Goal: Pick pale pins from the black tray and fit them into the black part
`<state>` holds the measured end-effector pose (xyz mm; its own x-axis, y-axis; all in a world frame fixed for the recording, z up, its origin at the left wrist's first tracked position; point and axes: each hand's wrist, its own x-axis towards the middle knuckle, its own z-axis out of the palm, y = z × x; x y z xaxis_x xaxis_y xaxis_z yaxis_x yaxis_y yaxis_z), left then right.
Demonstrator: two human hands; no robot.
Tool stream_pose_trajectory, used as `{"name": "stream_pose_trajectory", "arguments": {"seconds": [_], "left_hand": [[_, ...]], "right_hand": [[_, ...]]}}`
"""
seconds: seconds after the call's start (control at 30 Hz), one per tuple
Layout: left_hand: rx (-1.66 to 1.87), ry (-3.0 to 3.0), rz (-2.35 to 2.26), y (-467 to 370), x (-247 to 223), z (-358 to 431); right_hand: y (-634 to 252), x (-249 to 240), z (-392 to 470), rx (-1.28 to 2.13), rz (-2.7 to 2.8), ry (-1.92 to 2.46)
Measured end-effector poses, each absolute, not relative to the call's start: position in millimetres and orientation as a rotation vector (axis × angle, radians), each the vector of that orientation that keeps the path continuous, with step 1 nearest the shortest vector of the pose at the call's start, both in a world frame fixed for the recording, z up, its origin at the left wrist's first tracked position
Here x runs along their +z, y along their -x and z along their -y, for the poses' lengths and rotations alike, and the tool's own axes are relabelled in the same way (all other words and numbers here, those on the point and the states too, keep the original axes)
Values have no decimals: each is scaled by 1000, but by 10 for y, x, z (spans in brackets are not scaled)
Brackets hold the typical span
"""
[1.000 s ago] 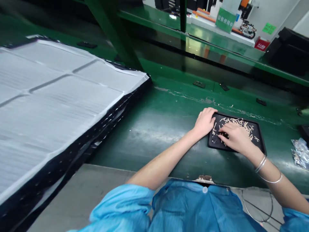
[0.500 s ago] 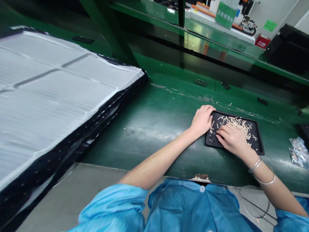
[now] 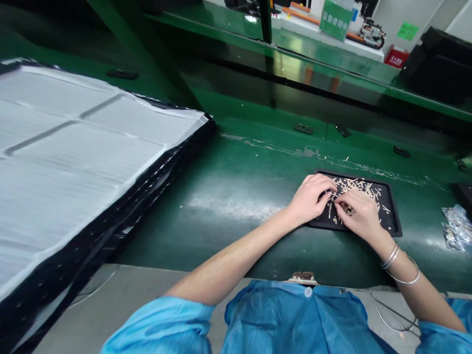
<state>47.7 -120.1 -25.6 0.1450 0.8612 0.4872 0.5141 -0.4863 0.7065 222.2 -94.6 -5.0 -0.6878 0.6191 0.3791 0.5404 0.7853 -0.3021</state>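
Note:
A shallow black tray (image 3: pixel 391 225) lies on the green belt in front of me, with several small tan pieces (image 3: pixel 363 189) scattered in it. My left hand (image 3: pixel 309 199) rests over the tray's left edge, fingers curled down onto it; whether it holds anything is hidden. My right hand (image 3: pixel 360 214), bangles on its wrist, is over the tray's left half. Its thumb and fingertips are pinched together among the pieces, close against the left fingertips.
A large white ribbed panel in a black frame (image 3: pixel 73 147) fills the left side. A crinkled clear plastic bag (image 3: pixel 455 228) lies right of the tray. Small black parts (image 3: pixel 303 129) dot the belt behind. A green sign (image 3: pixel 335 22) and black boxes (image 3: pixel 438 59) stand at the back.
My left hand has slid from the tray's outer left edge onto the tray, meeting the right fingertips. The right hand stays pinching among the pieces. The view has shifted a little.

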Motion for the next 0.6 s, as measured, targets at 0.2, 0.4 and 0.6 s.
{"name": "stream_pose_trajectory", "arguments": {"seconds": [0.2,0.4,0.6], "left_hand": [[1248,-2050,-1210,-532,-244,1278],[1256,-2135,-1190,-570,-233,1329],[1261,-1985,-1203,-580,-198,1350]], "right_hand": [[-2223,-104,966,1124,1825,1160],[-2253,-48,965,1316,1797,1164],[-2258,-1,1029,1223,1894,1140]]}}
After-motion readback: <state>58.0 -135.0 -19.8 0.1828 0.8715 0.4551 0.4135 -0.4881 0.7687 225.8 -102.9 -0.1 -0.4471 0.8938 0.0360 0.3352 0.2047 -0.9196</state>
